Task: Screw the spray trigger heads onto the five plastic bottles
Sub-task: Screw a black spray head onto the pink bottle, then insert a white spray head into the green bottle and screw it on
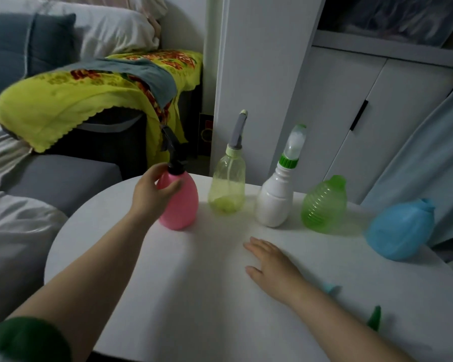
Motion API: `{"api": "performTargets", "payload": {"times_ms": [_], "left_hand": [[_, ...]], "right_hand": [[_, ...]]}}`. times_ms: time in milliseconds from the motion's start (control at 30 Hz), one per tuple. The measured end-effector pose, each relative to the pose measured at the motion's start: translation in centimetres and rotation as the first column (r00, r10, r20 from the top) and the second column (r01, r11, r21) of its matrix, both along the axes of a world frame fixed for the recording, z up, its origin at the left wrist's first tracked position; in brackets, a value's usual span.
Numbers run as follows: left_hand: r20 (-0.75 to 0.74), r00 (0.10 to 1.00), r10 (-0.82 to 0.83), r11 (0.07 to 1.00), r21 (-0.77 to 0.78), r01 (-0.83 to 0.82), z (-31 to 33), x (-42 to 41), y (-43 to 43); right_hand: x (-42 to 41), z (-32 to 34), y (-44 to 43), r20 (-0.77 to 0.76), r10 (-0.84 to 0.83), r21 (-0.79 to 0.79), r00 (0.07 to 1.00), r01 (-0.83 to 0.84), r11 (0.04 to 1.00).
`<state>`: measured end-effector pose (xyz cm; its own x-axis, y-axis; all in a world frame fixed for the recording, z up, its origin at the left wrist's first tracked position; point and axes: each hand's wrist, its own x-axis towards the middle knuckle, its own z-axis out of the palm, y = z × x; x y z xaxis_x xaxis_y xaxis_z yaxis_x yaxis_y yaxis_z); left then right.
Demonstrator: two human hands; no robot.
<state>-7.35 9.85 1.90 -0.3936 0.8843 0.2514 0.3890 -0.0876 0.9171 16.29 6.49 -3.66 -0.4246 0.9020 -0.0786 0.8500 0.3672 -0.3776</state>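
Five bottles stand in a row on the round white table (194, 296). My left hand (152, 189) grips the pink bottle (181, 205) at its shoulder; a black trigger head (171, 150) sits on its neck. The yellow-green bottle (228, 186) carries a grey trigger head (238, 129), and the white bottle (275, 199) a green-collared white one (293, 145). The ribbed green bottle (323, 205) and the blue bottle (400, 228) bear no trigger heads. My right hand (272, 267) lies flat on the table, fingers apart. A light blue piece (331, 288) and a green piece (374, 316) peek out beside my right forearm.
A sofa with a yellow-green floral cloth (89, 97) and a grey cushion (60, 178) stands to the left of the table. White cabinet doors (351, 113) rise behind the bottles. A pale blue curtain (429, 152) hangs at the right.
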Motion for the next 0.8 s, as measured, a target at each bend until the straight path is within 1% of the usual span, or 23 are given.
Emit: {"api": "performTargets", "payload": {"times_ms": [67,333,467,567,633,700,800], "left_hand": [[-0.014,1.0,-0.02,1.0,-0.01,0.02,0.1,-0.4,1.2],[-0.001,0.999,-0.039,0.998,-0.044,0.039,0.1,-0.8,3.7],[0.004,1.0,-0.015,0.998,-0.057,0.016,-0.6,-1.1,2.4],[-0.039,0.998,0.051,0.997,-0.051,-0.053,-1.4,-0.8,0.4],[-0.103,0.991,0.086,0.995,-0.034,-0.09,-2.0,-0.3,-1.2],[-0.165,0.982,0.092,0.995,-0.01,-0.095,-2.6,0.6,-2.7],[-0.223,0.975,0.008,1.0,0.0,-0.008,-3.5,2.7,-4.8]], "right_hand": [[-0.2,-0.6,0.1,0.06,0.008,0.029,0.998,-0.01,1.0],[-0.2,-1.2,0.3,0.036,-0.004,0.058,0.999,0.002,0.998],[-0.2,-0.8,0.5,0.047,0.006,0.015,0.999,-0.006,1.0],[0.0,-0.2,0.5,0.045,0.013,-0.049,0.999,-0.011,0.999],[0.4,0.4,0.3,0.001,0.014,-0.092,1.0,-0.014,0.996],[1.3,1.4,0.0,-0.069,-0.007,-0.087,0.998,0.001,0.996],[3.8,3.5,-0.8,-0.148,-0.069,-0.032,0.987,0.065,0.997]]}}
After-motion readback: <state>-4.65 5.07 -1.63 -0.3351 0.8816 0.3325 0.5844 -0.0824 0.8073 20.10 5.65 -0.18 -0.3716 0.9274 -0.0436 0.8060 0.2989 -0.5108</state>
